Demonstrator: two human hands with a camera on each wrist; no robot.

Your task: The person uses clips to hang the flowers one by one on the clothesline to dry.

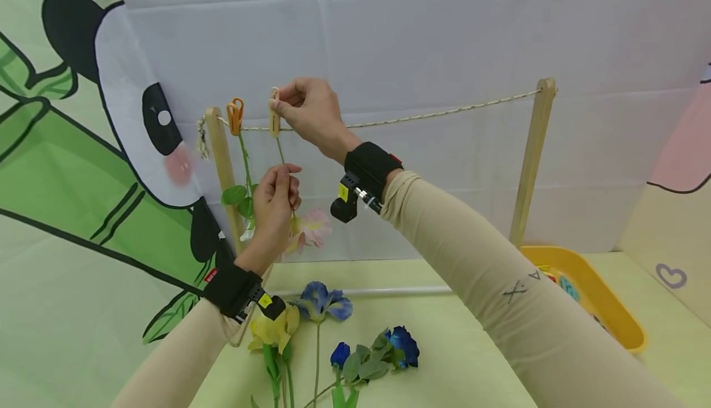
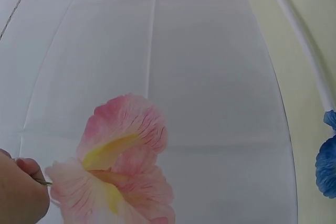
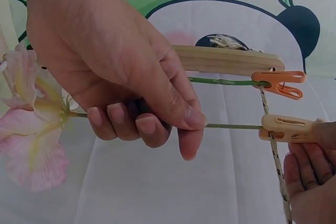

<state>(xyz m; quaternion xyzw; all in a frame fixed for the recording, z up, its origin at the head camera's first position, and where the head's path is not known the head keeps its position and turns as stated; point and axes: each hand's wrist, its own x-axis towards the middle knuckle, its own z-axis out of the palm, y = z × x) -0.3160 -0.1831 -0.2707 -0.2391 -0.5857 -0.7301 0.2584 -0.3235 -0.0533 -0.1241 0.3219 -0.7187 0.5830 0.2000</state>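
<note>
Right hand: grasping; thumb and fingers of the right hand (image 1: 311,112) pinch the handle end of the beige clothespin (image 1: 274,112), just above the rope (image 1: 433,115).
Left hand: grasping; left hand (image 1: 276,192) has the stem (image 3: 233,126) of the pink iris (image 1: 312,229) between thumb and fingers, below the rope.
Clip jaws: nose end at the rope, stem tip right at it; can't tell whether they're clamped down on the stem.
Pink iris: under the rope, bloom hanging below the left hand.
Iris axis: close to vertical, head down, stem tip up at the rope; lower end leans a little toward the right-post side. Bloom spreads out past the hand on that same side.
Clothespin axis: near upright, roughly square across the rope, handles above it.
Tight side: orange clothespin (image 1: 235,116) sits on the rope near the beige one, apart from it, with a leafy green stem hanging under it; left post (image 1: 222,167) at that end of the rope.
Open side: long bare run of rope from the right hand to the right post (image 1: 533,155).
Below rope: blue iris (image 1: 316,302), yellow iris (image 1: 274,328) and blue rose (image 1: 403,347) lie on the table.
</note>
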